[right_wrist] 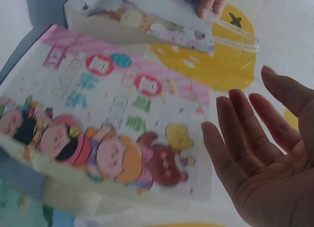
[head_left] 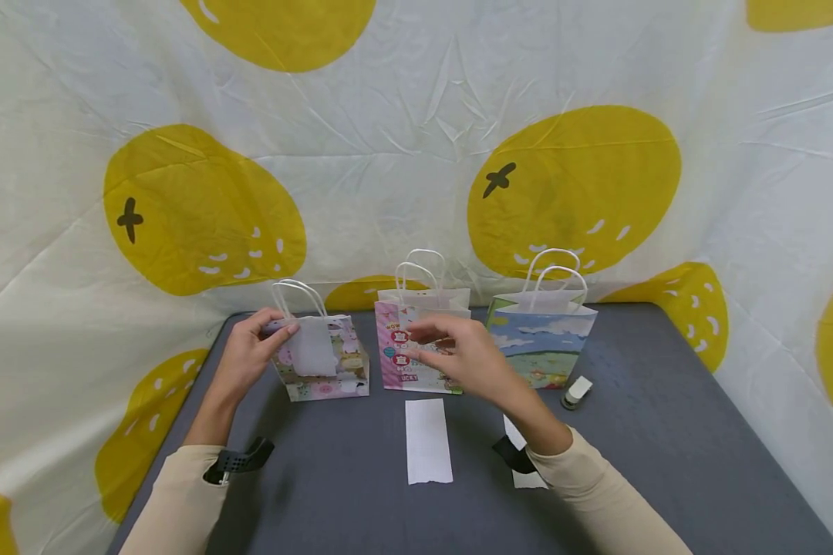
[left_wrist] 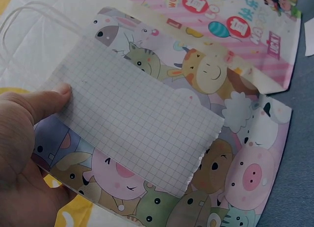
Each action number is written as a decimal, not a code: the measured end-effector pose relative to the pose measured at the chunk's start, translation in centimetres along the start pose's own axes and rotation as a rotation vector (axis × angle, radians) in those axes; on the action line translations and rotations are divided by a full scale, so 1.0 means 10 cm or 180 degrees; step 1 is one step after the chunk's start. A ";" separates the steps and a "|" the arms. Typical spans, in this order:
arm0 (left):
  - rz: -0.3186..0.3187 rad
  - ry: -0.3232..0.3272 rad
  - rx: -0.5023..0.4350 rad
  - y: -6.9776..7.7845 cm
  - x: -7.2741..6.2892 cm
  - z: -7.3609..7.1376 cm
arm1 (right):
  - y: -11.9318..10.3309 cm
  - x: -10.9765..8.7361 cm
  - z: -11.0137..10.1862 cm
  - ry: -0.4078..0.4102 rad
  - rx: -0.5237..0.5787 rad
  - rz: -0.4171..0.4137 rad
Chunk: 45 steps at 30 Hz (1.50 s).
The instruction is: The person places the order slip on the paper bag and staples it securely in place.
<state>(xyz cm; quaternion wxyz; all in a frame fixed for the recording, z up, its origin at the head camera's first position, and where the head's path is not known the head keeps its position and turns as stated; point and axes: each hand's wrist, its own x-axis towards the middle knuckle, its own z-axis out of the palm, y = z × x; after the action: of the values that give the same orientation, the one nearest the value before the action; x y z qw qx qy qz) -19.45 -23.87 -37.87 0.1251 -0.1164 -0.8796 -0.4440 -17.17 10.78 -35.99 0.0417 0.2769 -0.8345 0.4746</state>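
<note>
My left hand (head_left: pixel 250 351) pinches a slip of squared paper (left_wrist: pixel 132 114) against the top edge of a paper bag printed with cartoon animals (left_wrist: pixel 248 173). The thumb lies on the paper, whose torn lower edge hangs over the bag's front. White twisted handles (head_left: pixel 298 289) rise above that bag. In mid-air before the middle bag, my right hand (right_wrist: pixel 274 153) has its fingers relaxed and apart, holding nothing. The middle bag (right_wrist: pixel 113 124) is pink and white, with cartoon figures and lettering.
On the right stands a third bag (head_left: pixel 544 343) with a sky-and-meadow print. A small white and dark object (head_left: pixel 577 391) lies beside it. One paper strip (head_left: pixel 428 441) lies on the grey table (head_left: pixel 347 478); another (head_left: pixel 530 479) is partly hidden under my right wrist. Patterned cloth (head_left: pixel 389 193) hangs behind.
</note>
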 end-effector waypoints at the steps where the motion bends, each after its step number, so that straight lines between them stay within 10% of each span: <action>1: -0.0003 -0.0004 -0.0002 0.00 0.00 0.00 | 0.02 -0.02 -0.03 -0.0007 0.0011 0.0024; 12: -0.0027 0.0005 0.0027 0.00 -0.01 -0.01 | 0.22 -0.25 -0.36 -0.0134 0.0045 0.0428; 45: -0.0039 -0.0061 -0.0095 0.00 0.02 -0.01 | 1.10 -0.91 -1.06 -0.0365 -0.0346 0.0539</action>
<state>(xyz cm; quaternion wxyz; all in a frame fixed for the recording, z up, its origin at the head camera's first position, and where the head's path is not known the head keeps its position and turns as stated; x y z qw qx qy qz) -19.60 -23.96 -37.79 0.1122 -0.1171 -0.8747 -0.4567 -17.03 27.63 -41.69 -0.0315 0.2295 -0.8804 0.4139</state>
